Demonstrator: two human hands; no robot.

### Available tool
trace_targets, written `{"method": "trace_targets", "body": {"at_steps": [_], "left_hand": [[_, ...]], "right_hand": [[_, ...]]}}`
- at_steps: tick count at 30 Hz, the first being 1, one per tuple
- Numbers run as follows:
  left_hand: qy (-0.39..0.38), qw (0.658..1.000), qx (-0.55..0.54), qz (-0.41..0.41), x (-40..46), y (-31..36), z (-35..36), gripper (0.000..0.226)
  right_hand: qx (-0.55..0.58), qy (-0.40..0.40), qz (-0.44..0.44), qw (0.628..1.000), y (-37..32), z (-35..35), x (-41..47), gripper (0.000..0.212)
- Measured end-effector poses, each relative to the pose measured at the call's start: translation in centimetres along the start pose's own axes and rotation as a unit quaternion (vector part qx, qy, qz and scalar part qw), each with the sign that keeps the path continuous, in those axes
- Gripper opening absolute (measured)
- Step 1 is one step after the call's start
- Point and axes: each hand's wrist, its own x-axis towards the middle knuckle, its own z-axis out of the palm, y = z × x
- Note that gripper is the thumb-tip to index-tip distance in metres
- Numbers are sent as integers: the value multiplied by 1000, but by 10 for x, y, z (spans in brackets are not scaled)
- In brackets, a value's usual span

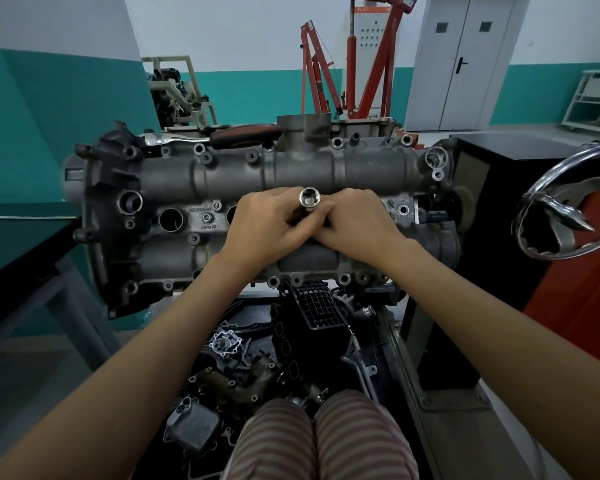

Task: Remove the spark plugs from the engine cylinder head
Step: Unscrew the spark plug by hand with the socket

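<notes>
Item: engine cylinder head [174, 178], cast metal, on a stand. Judged heavy and rigid; not for lifting.

Left to right:

- Spark plug well [170, 219], at 9 o'clock of the hands, open and dark. Whether a plug sits at its bottom cannot be told.
- Second well [232, 213], just beside the left hand, half hidden by it.
- Left hand [271, 226], fingers curled round the lower shaft of the socket tool.
- Spark plug socket [309, 197], bright steel tube, standing upright between both hands, open end facing up. Judged light, stiff, smooth and likely oily, so slippery; best held low on the shaft with both sets of fingers, as here.
- Right hand [355, 225], fingers curled against the same shaft, touching the left hand.
- Spark plugs: none visible; presumably deep in the wells. Judged small, with brittle ceramic; to be lifted straight, held by the socket.
- Ratchet handle [246, 135], at 11 o'clock, lying on the head's far edge.
</notes>
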Motion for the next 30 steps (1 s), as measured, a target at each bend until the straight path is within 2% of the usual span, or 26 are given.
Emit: {"method": "trace_targets", "body": {"at_steps": [5,8,12,14,22,26,30], "left_hand": [[-16,999,-23,-23,1,4,-3,24],[-24,999,-20,-39,1,4,-2,30],[-10,1000,4,-29,1,0,-1,43],[-2,1000,1,-23,1,-1,0,43],[-7,999,-31,-18,0,3,-2,18],[-8,999,-15,-27,-1,1,-1,29],[5,1000,-21,-21,-1,-1,0,36]], "right_hand": [[15,6,-25,1000,-3,1,0,33],[33,13,-17,999,-3,2,0,33],[-5,20,-14,1000,1,5,0,46],[-7,22,-13,1000,2,5,0,45],[26,20,-37,999,-2,2,-1,34],[42,19,-16,999,-3,1,-1,32],[-6,15,0,1000,0,2,0,49]]}}
